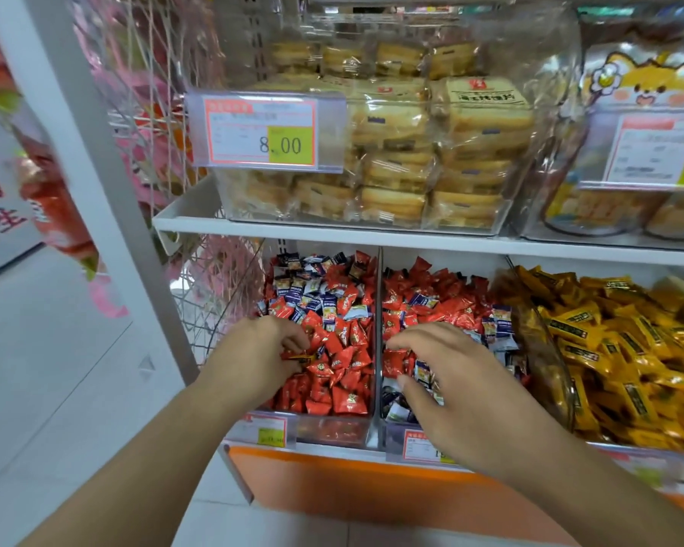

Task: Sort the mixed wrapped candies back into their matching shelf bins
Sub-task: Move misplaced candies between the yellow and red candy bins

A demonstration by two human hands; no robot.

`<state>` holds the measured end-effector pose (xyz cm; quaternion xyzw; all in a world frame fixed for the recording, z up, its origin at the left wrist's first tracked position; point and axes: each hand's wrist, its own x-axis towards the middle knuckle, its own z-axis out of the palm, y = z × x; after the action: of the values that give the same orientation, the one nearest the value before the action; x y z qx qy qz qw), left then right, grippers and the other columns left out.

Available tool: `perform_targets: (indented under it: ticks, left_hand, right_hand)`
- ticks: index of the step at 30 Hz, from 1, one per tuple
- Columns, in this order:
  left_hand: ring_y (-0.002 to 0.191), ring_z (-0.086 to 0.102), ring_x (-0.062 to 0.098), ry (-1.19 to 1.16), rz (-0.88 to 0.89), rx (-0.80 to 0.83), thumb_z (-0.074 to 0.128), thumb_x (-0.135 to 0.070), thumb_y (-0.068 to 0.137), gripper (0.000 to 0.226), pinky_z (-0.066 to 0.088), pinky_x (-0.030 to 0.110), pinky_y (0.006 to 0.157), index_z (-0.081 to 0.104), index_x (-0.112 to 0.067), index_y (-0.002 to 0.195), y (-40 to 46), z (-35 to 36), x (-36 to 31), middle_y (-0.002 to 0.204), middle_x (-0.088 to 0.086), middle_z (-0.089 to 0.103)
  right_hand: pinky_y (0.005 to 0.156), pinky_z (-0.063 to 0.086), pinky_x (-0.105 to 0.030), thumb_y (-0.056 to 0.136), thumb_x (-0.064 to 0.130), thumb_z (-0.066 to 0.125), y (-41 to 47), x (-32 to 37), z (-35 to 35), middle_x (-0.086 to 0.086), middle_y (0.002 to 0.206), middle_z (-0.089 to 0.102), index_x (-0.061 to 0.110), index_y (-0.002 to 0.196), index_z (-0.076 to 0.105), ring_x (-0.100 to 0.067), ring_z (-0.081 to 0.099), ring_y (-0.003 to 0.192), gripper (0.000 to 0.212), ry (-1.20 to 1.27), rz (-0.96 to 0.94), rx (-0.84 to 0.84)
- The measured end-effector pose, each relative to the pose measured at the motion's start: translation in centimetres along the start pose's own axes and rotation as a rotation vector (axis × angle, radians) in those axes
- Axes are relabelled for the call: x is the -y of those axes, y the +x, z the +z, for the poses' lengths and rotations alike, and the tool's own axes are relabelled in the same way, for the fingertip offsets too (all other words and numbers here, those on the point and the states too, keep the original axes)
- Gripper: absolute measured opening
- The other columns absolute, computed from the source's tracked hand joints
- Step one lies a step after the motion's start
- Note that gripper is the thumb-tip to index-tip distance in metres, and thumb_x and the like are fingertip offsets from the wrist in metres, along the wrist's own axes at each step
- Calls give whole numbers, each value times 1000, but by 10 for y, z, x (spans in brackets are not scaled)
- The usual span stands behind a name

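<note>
My left hand (pixel 262 351) pinched a yellow-edged candy (pixel 299 358) over the left bin (pixel 332 428), near its clear divider (pixel 379 329). My right hand (pixel 447 382) hovered spread and released over the middle bin (pixel 391 432); the yellow bin (pixel 561 388) stood just beside.

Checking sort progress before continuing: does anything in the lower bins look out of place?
Yes. The left bin of red candies has blue-and-white candies mixed in at the back. The middle bin also mixes red and blue-and-white. The yellow candies look unmixed.
</note>
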<state>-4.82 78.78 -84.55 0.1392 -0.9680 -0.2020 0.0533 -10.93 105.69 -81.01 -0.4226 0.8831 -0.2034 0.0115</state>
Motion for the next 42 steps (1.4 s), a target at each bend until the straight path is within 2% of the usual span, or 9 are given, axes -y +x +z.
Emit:
perform_targets:
  ticks: [4,7,15,21,24,28,35,38,42]
  left_hand:
    - [74,51,-18,-10,9,-7,84,-16,83,29,39,-2,70,77,-35,103,1,4,0,89,-25,65]
    - [78,55,-14,-44,-7,-30,85,-18,82,25,56,19,83,76,-36,97,0,4,0,91,-23,69]
    - [94,66,-1,-473,-69,-230,80,-21,89,18,51,24,86,72,-36,97,-11,-18,-22,94,-18,71]
    - [85,74,15,-757,10,-11,87,-11,79,30,61,34,80,74,-28,100,-38,-26,-80,95,-4,76]
    - [83,75,23,-801,15,51,90,-10,71,37,61,42,86,74,-24,101,-44,-19,-100,92,4,76]
    - [85,75,18,-807,-3,103,89,-27,61,48,59,39,89,72,-24,106,-46,-8,-121,97,0,75]
    - [98,67,-7,-656,15,7,66,-55,74,37,51,32,96,72,-35,105,-47,-5,-131,102,-22,74]
    - [104,65,-7,-543,32,-11,60,-62,77,33,52,38,98,67,-49,107,-49,-6,-126,105,-30,71]
    - [100,65,-9,-486,34,-65,60,-62,80,29,54,36,96,68,-47,103,-48,-9,-114,102,-31,70]
  right_hand:
    - [101,13,0,105,38,51,-3,2,-2,28,143,41,40,144,47,9,27,136,39,5,14,0]
    - [97,11,4,105,37,52,-6,2,-3,28,141,43,40,142,49,10,29,135,38,4,20,0]
    - [112,28,-13,104,32,55,-10,-3,-6,26,141,46,38,144,48,6,35,135,41,52,18,-58]
    - [99,29,-4,102,31,59,-10,2,-11,30,137,45,48,150,33,13,37,129,57,174,-18,-105]
    - [98,40,-16,101,33,62,-18,-2,-15,24,128,49,38,137,50,2,46,118,39,165,-67,-90]
    - [86,50,-39,97,38,66,-36,-19,-25,18,106,51,36,111,53,-8,51,100,20,139,-15,-76]
    - [77,52,-36,95,40,70,-57,-75,-61,16,98,54,32,100,54,-7,54,92,18,36,275,-356]
    - [86,53,-39,94,40,72,-51,-107,-77,2,115,54,22,112,59,-22,55,111,28,-41,474,-500]
    - [99,49,-37,92,48,71,-44,-112,-79,-3,134,46,18,137,53,-25,47,129,57,-45,600,-348]
